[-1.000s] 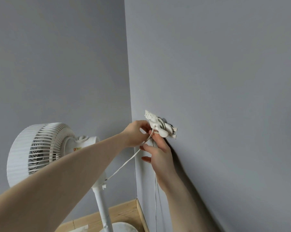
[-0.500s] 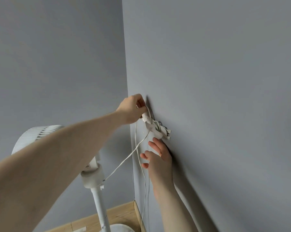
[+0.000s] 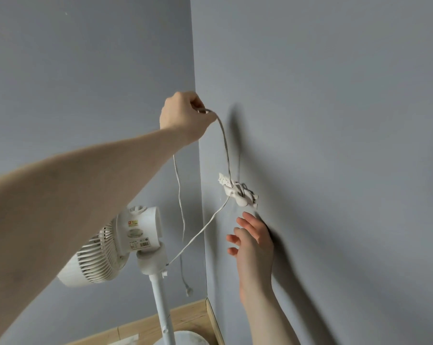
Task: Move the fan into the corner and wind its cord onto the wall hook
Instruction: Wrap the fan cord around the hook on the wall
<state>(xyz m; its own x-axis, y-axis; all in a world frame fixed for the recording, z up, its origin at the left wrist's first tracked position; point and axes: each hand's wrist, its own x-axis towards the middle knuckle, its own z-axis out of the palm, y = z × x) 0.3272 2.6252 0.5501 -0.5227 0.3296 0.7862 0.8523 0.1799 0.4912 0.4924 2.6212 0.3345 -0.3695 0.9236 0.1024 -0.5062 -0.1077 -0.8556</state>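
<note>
A white pedestal fan (image 3: 125, 247) stands in the corner of two grey walls, its head turned away to the left. Its thin white cord (image 3: 200, 230) runs from the fan's neck up to a white wall hook (image 3: 238, 192) on the right wall, with a few turns wound on the hook. From the hook the cord rises to my left hand (image 3: 185, 118), which is raised above the hook and shut on the cord. The loose end hangs down from that hand with the plug (image 3: 189, 291) dangling near the corner. My right hand (image 3: 252, 237) is open just below the hook, fingers spread, close to the wall.
The fan's round white base (image 3: 185, 341) sits on a light wood floor (image 3: 185, 317) with wooden skirting along both walls. The fan pole (image 3: 163, 312) rises close to the corner, left of my right forearm.
My left hand has lifted the cord well above the hook, pulling a long loop up. My right hand let go of the hook and dropped below it, open.
</note>
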